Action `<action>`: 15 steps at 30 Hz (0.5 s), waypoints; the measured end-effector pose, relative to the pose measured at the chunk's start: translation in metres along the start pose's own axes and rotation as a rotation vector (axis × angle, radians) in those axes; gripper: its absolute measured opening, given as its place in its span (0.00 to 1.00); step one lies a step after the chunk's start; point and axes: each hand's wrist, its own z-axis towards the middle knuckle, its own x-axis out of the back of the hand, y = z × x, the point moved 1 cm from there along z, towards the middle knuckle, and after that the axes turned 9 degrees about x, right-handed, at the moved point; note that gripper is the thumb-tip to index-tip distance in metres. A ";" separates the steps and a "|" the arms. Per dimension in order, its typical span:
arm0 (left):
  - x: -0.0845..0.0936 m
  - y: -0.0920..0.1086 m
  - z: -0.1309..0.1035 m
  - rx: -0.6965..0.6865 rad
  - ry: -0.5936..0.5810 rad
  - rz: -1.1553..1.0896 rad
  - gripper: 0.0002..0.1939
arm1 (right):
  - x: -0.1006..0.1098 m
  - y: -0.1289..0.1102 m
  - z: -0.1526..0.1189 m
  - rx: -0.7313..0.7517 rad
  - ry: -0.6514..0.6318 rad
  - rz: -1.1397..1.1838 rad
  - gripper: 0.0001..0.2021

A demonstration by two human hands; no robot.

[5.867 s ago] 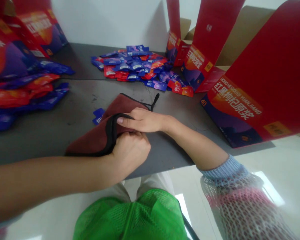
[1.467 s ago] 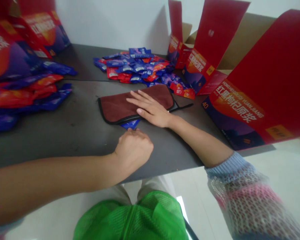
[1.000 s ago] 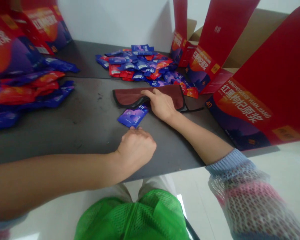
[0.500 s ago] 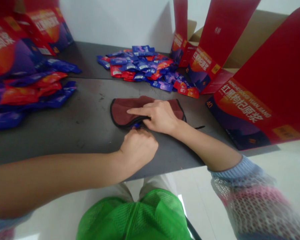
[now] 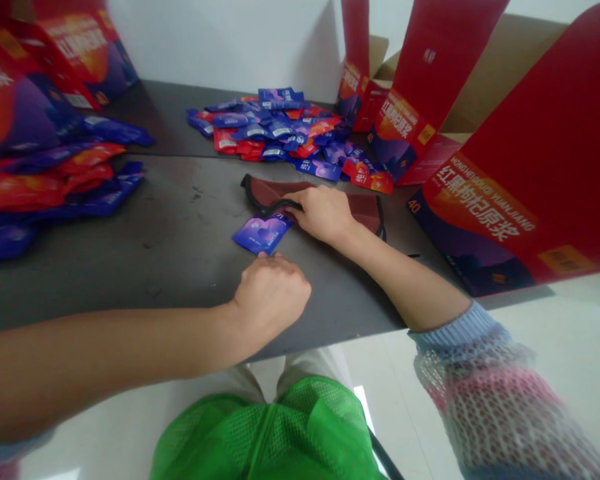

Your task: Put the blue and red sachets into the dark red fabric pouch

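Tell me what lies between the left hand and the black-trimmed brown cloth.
In the head view, a blue-purple sachet lies there, its near corner at the left hand, its far end at the black-trimmed brown cloth.

Soft light | wall (image 5: 220,47) – faint shadow | floor (image 5: 397,387) – glare patches | left boxes (image 5: 17,100) blurred

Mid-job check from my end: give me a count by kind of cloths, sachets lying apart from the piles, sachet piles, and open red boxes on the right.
Brown black-edged cloth: 1
Blue-purple sachet apart from the piles: 1
Sachet piles: 2
Open red boxes on the right: 3
Total: 7, each pile counted as one
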 end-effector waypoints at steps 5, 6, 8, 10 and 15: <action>-0.002 0.001 0.000 -0.026 0.033 0.025 0.17 | -0.009 0.023 0.010 -0.142 0.039 -0.121 0.17; -0.003 0.002 0.000 -0.032 0.040 0.031 0.17 | -0.009 0.028 0.011 -0.176 0.055 -0.137 0.18; -0.004 0.002 0.000 -0.030 0.047 0.044 0.17 | -0.006 0.037 0.010 -0.245 0.098 -0.158 0.19; -0.005 0.002 0.000 -0.022 0.051 0.056 0.18 | 0.002 0.043 0.006 -0.272 0.146 -0.160 0.21; -0.003 0.001 -0.001 -0.032 0.061 0.031 0.18 | 0.022 0.027 -0.011 0.020 0.304 -0.079 0.25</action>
